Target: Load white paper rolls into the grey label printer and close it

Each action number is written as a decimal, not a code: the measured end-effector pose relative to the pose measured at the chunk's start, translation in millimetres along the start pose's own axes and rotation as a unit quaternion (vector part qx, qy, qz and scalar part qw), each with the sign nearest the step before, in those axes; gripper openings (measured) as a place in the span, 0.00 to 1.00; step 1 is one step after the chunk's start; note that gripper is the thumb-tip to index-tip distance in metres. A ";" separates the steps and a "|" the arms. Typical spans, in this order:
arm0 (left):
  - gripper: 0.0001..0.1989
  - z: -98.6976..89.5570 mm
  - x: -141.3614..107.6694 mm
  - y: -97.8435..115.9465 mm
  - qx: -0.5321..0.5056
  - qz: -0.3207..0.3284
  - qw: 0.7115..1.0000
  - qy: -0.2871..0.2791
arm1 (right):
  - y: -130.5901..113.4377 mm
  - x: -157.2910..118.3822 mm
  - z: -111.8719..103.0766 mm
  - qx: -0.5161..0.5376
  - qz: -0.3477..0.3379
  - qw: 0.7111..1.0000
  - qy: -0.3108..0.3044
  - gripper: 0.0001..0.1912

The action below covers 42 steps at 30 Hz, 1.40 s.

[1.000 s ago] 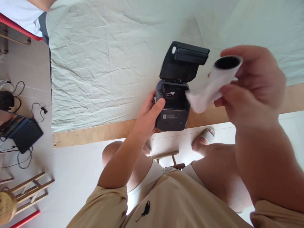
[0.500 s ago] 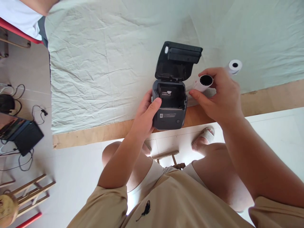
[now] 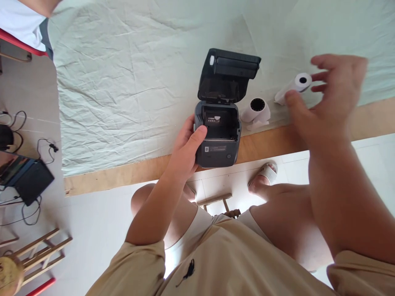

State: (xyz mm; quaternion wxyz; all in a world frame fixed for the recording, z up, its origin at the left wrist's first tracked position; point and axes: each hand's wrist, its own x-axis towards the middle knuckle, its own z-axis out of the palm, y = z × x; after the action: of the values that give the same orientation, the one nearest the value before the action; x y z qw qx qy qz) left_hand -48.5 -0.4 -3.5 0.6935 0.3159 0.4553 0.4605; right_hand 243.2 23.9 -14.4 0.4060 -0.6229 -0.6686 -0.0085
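My left hand (image 3: pixel 188 146) holds a dark label printer (image 3: pixel 218 133) by its left side, thumb on the rim of the bay. The printer's lid (image 3: pixel 228 74) is raised and its bay has no roll in it. Just right of the printer, a white paper roll with a wide black core (image 3: pixel 255 113) stands on the cloth, a loose flap at its side. Farther right is a second white roll with a smaller core (image 3: pixel 294 87). My right hand (image 3: pixel 328 96) is around that second roll with its fingers apart; whether they touch it is unclear.
A pale green cloth (image 3: pixel 129 90) covers the table, whose wooden edge (image 3: pixel 117 176) runs in front of me. At the left are a black box (image 3: pixel 33 179) with cables and a wooden stool (image 3: pixel 40 255). Another person's arm (image 3: pixel 41 5) shows at the top left.
My right hand has let go of the wide-core roll, which now stands beside the printer, and has moved right to the other roll. My left hand still holds the printer.
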 end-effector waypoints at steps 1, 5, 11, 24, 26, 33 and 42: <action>0.26 -0.6 0.7 -0.8 0.005 0.004 1.000 0.003 | 3.8 0.1 1.3 -0.007 0.032 0.999 -0.033 0.26; 0.26 -3.1 2.8 -3.9 0.018 0.014 1.000 0.010 | 4.6 -1.1 5.1 -0.017 0.077 0.992 -0.096 0.22; 0.24 -3.9 3.2 -3.8 0.017 0.014 1.000 0.009 | 17.7 -5.9 14.0 0.010 -0.006 0.997 -0.078 0.24; 0.23 -1.1 0.7 -4.7 0.010 0.039 0.999 -0.015 | -97.8 -5.4 9.3 0.103 -0.184 0.977 -0.014 0.14; 0.25 -2.7 0.8 -5.1 0.020 0.037 0.999 -0.028 | -103.5 -8.7 17.4 0.049 -0.173 0.982 -0.050 0.13; 0.26 -2.3 -1.6 -5.2 0.002 0.027 0.999 -0.044 | -99.7 -7.8 25.9 0.035 -0.191 0.980 -0.036 0.10; 0.38 -18.8 7.6 -15.1 0.062 0.064 0.991 -0.097 | -111.0 -23.2 22.6 0.149 -0.234 0.957 -0.084 0.11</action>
State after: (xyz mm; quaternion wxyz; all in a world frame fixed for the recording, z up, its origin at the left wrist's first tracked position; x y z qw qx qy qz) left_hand -59.3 1.3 -26.4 0.6828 0.4298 0.3920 0.4420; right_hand 135.5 -8.4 12.5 0.4233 -0.3801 -0.8209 0.0495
